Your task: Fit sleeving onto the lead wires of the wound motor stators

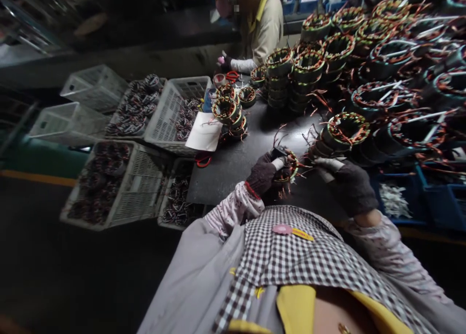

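At the near edge of the dark worktop (240, 164), one wound stator (289, 168) with copper coils and loose red leads is held just above the surface, in front of the person's chest. The left hand (262, 175), in a dark glove, has its grip closed around the stator's left side. The right hand (349, 184), also gloved, sits just to the right of it, fingers curled around a pale, narrow item (327, 168) whose kind is too blurred to tell; its grip is narrow and holding that item.

Beyond the hands, many more stators stand in stacks (338, 72) across the right and far part of the worktop, too many and too blurred to count. One short stack (227, 111) stands apart to the left, beside a white sheet (204, 131). Two red-handled scissors show: one (203, 160) at the worktop's left edge, one (232, 75) farther back.

Left of the worktop are six white baskets; the nearest (120, 188) holds dark stators. At lower right, a blue bin (396, 198) holds small white pieces. One co-worker (264, 25) in a beige top sits at the far end.
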Demonstrator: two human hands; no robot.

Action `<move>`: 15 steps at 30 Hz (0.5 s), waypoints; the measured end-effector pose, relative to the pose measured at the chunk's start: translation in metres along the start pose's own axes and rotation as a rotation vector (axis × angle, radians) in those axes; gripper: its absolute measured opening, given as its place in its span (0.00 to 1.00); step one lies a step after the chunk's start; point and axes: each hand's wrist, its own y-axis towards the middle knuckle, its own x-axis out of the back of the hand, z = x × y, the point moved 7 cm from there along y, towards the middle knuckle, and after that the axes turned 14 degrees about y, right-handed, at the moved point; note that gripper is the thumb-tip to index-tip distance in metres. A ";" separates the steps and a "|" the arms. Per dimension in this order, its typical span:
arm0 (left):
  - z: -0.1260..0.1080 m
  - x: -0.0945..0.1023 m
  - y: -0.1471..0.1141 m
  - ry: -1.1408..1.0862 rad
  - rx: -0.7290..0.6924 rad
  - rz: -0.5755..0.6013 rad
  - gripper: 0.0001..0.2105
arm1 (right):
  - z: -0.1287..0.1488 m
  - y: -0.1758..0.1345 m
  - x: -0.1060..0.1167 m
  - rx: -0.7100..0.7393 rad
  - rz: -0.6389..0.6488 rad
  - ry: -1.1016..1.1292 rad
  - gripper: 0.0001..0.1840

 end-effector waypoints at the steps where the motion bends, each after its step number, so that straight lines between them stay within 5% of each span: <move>1: 0.000 0.002 0.000 0.018 -0.004 -0.020 0.19 | -0.003 -0.004 -0.001 -0.022 -0.009 0.032 0.19; 7: 0.000 0.002 0.001 0.054 -0.031 -0.064 0.20 | -0.012 -0.006 -0.010 -0.086 0.011 0.091 0.17; 15: 0.001 -0.003 0.005 0.058 -0.043 -0.010 0.19 | -0.015 0.014 -0.036 -0.108 0.274 0.389 0.23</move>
